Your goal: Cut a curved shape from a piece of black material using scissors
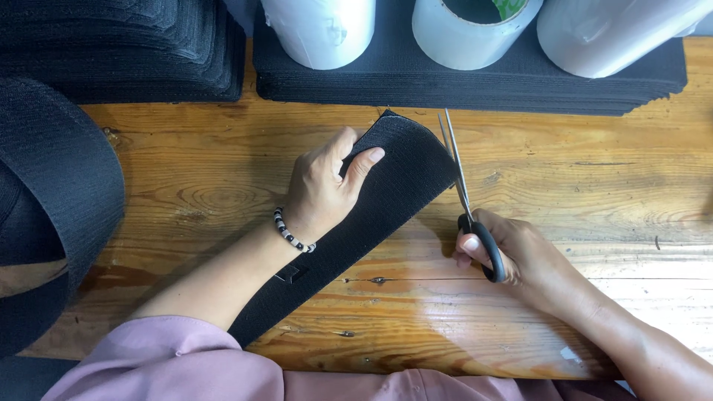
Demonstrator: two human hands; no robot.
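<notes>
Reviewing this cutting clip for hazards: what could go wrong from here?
1. The left hand fingertips pin the black strip close to the scissors blades, so a slip could nick them.
2. The strip bows up under the hand, so the cut may wander.
</notes>
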